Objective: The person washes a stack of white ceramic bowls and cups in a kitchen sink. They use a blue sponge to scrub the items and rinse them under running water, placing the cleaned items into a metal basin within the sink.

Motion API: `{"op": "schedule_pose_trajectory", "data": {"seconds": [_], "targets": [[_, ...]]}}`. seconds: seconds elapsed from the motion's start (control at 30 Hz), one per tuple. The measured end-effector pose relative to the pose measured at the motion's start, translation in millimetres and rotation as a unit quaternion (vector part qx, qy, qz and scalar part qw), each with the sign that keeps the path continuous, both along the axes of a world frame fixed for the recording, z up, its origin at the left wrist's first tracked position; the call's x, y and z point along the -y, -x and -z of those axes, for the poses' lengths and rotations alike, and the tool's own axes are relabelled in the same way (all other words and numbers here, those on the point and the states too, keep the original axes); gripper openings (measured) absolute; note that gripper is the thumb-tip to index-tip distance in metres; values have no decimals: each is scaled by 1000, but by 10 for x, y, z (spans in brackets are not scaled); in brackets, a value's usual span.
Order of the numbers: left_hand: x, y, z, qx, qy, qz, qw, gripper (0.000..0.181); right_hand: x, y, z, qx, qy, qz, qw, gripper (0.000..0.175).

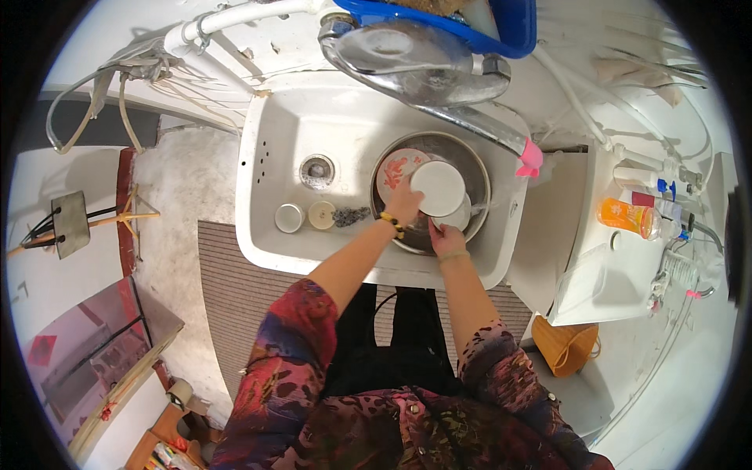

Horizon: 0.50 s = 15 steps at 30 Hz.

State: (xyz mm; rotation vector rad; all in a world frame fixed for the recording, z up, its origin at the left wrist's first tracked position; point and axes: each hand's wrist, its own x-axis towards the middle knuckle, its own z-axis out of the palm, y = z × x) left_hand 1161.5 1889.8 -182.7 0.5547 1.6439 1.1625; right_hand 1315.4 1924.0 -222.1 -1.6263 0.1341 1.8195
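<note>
A round white dish (437, 188), possibly an upturned bowl, is held over a metal basin (483, 217). My left hand (405, 202) grips its left edge, fingers partly hidden by the dish. At its lower edge, my right hand (447, 238) pinches the rim. Inside the basin lie a plate with a red pattern (395, 169) and another white dish (461, 214), partly covered. The basin stands in the right half of a white sink (249, 205). Left of it on the sink floor are a steel-wool scourer (351, 217), a cream round piece (322, 215) and a white cup (290, 218).
A chrome faucet (476, 126) with a pink nozzle (530, 157) reaches over the sink's right side. Above hangs a blue basket (511, 29). To the right, an orange bottle (623, 217) lies across a white appliance top (587, 294). The drain (317, 171) is at the left.
</note>
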Motion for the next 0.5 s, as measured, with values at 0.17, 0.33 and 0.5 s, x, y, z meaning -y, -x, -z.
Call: {"op": "schedule_pose_trajectory", "data": {"seconds": [0.17,0.33,0.5], "targets": [[-106,-312,-18,-89,81,27,992,65,-73,1,103,45,-71,3,996,27],[-232,-358,126,-173,108,74,976,69,-125,36,74,11,-61,-19,998,30],[-346,-400,49,-171,150,158,961,69,-18,-269,232,-74,-206,-152,964,33]]}}
